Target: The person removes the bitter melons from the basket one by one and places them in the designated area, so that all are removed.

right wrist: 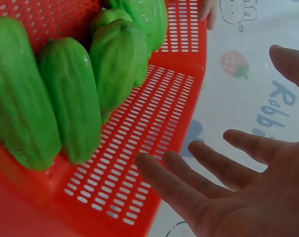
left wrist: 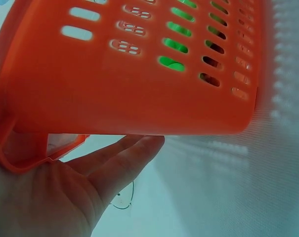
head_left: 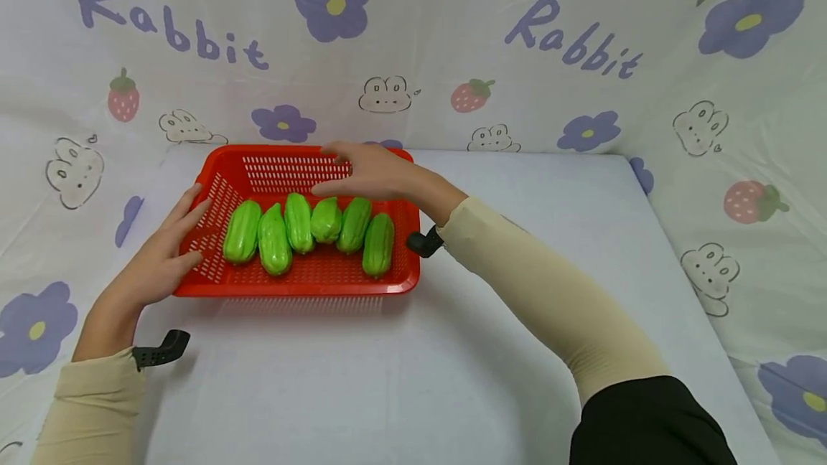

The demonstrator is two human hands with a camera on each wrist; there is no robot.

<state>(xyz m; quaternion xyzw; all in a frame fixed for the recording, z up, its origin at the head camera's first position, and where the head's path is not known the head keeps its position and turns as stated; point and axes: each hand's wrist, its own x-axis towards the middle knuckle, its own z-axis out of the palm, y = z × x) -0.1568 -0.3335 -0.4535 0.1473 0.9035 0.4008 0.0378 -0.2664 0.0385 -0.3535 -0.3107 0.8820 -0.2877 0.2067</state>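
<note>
A red plastic basket [head_left: 297, 290] with slotted walls stands at the back left of the white table. Several plump, ridged green vegetables [head_left: 274, 241], glossy and gourd-like, lie in a row inside it. My left hand [head_left: 164, 257] is at the basket's left end; its nearly straight fingers [left wrist: 124, 158] lie against the outside wall, below the rim. Over the back part of the basket reaches my right hand [head_left: 371, 172], with fingers spread and nothing held. In the right wrist view, its fingers [right wrist: 171, 185] overlap the slotted back wall, apart from the vegetables [right wrist: 72, 98].
The white tabletop [head_left: 362, 379] extends in front of the basket and to its right. Behind it hangs a pale cloth [head_left: 426, 34] printed with flowers, rabbits and strawberries. Black wrist-worn cameras [head_left: 164, 349] jut from both sleeves.
</note>
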